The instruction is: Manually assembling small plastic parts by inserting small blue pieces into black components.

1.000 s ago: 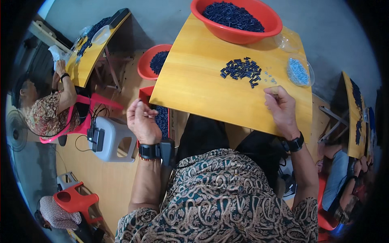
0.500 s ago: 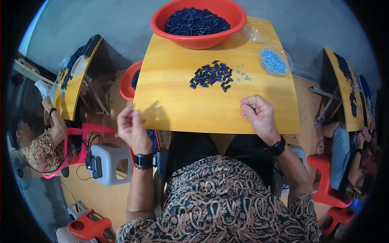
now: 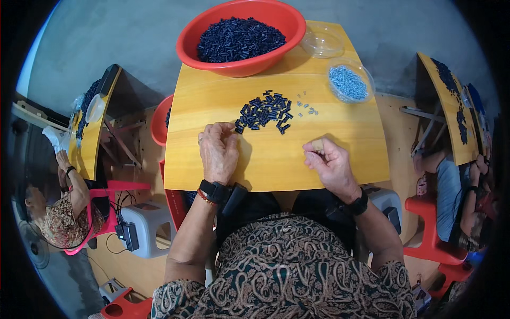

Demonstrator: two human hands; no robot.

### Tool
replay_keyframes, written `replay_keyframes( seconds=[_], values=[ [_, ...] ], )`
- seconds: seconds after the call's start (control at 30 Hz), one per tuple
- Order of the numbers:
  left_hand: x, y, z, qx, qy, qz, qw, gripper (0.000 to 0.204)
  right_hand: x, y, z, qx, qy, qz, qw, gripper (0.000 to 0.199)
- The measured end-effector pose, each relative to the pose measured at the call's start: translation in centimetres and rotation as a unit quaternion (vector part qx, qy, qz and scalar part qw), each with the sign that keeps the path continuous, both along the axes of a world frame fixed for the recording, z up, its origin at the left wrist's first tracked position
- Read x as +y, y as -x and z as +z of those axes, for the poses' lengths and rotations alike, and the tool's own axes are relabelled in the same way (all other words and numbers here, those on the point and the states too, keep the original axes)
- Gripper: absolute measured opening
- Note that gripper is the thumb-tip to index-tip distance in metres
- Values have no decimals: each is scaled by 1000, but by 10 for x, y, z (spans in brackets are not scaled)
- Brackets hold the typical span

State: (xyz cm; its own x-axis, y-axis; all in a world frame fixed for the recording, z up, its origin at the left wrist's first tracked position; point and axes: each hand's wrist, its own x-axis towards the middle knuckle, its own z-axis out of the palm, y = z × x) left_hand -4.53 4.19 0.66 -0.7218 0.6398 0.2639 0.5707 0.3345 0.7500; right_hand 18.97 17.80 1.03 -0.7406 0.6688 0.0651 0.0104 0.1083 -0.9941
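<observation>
So the left hand (image 3: 218, 154) is loosely curled right beside the black tube pile (image 3: 265, 112) on the yellow tabletop (image 3: 276, 167), right hand (image 3: 332, 164) curled too, can't tell if either's gripping anything.

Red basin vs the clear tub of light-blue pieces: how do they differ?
Size: the red basin is far larger than the clear tub.
Look: the basin is opaque red; the tub is see-through.
Contents: the basin holds dark pieces, the tub light-blue pieces.
Shared: both are open-topped, on the yellow table.
</observation>
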Motion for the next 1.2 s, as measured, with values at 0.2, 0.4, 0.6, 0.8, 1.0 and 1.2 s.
replay_keyframes(
  seconds=[0.2, 0.4, 0.6, 0.8, 1.0, 1.2],
  values=[
    [6, -1, 2, 61, 22, 0, 998, 19, 0, 2, 0, -11, -13, -10, 1000, 9],
    [7, 0, 3, 116, 43, -27, 992, 16, 0, 2, 0, -2, -33, -13, 999, 9],
    [-5, -2, 4, -92, -54, -3, 994, 8, -1, 1, 5, 11, -26, -24, 999, 12],
    [-15, -34, 21, -234, -223, -44, 945, 10, 6, 0, -4, 42, 52, -12, 998, 14],
    [-19, -58, 16, -621, -331, -152, 694, 14, 12, 4, 3, 65, 118, -7, 991, 15],
    [-18, -69, 1, -717, -355, -153, 581, 12, -14, 26, 22, 141, 108, 53, 983, 13]
  ],
)
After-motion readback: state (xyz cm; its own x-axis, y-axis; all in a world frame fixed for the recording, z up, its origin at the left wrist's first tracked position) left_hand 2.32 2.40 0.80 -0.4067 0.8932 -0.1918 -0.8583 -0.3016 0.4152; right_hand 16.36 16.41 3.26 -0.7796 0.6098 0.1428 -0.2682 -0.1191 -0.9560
